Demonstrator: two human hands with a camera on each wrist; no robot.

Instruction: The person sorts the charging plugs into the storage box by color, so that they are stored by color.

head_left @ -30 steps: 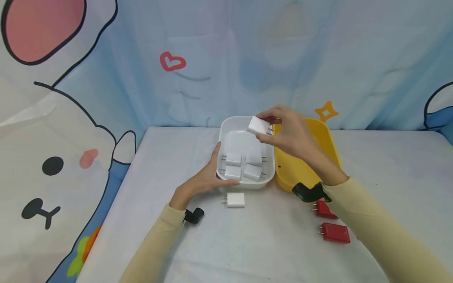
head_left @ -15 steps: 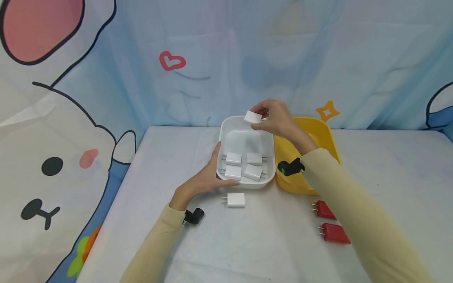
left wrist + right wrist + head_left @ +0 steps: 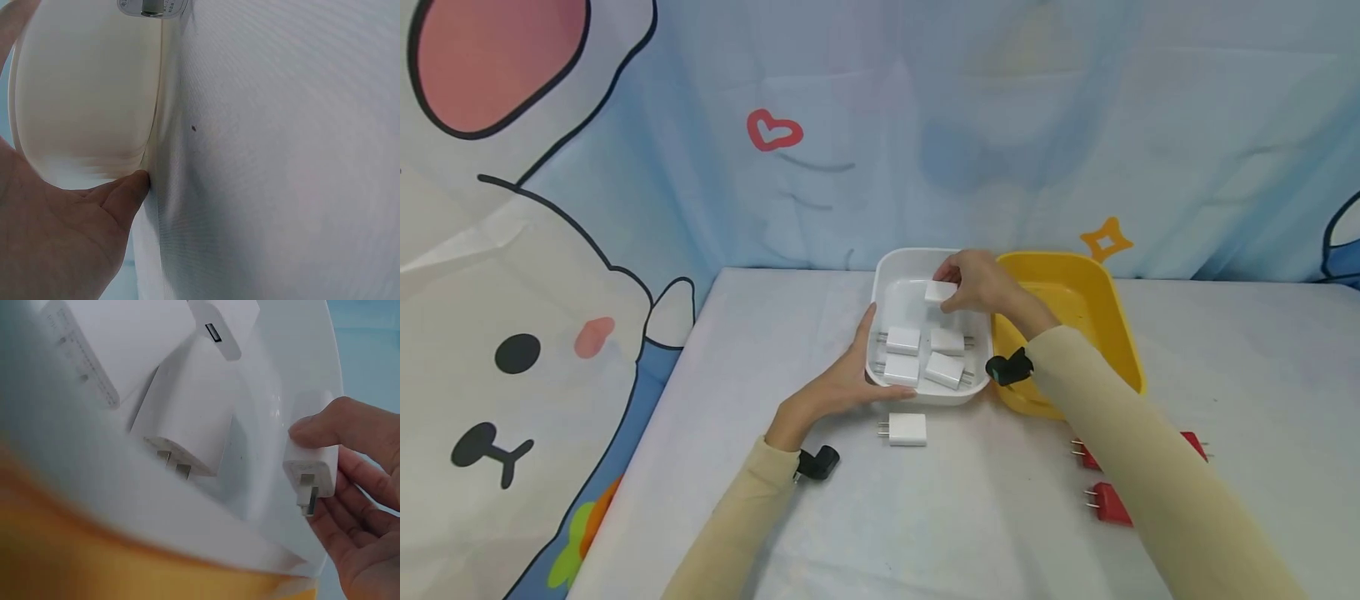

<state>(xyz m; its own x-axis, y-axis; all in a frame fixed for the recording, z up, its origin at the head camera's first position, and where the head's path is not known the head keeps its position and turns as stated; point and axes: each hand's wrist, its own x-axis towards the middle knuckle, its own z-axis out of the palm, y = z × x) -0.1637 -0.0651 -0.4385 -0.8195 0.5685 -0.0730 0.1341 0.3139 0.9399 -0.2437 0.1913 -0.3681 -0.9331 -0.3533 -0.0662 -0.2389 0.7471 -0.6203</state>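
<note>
My right hand [image 3: 977, 285] pinches a white USB charger plug [image 3: 310, 459] between thumb and fingers, inside the far half of a white plastic container [image 3: 897, 287]. In the right wrist view, its two metal prongs point toward the camera. My left hand [image 3: 842, 382] holds the container by its near-left corner, fingers along the left wall and thumb across the front. Several white chargers [image 3: 901, 369] lie in the container's near half, prongs facing left or right. In front of the container, another white charger [image 3: 907, 429] lies on the table with its prongs to the left.
A yellow container [image 3: 1060, 287] stands against the white one's right side. Red chargers [image 3: 1111, 505] lie on the white cloth [image 3: 985, 517] at the right, partly hidden by my right sleeve [image 3: 1135, 442]. A printed curtain [image 3: 1000, 125] hangs behind the table.
My right hand has moved with the white charger from above the right rim, over the far rim, then down into the container. My left hand stays at the corner.
</note>
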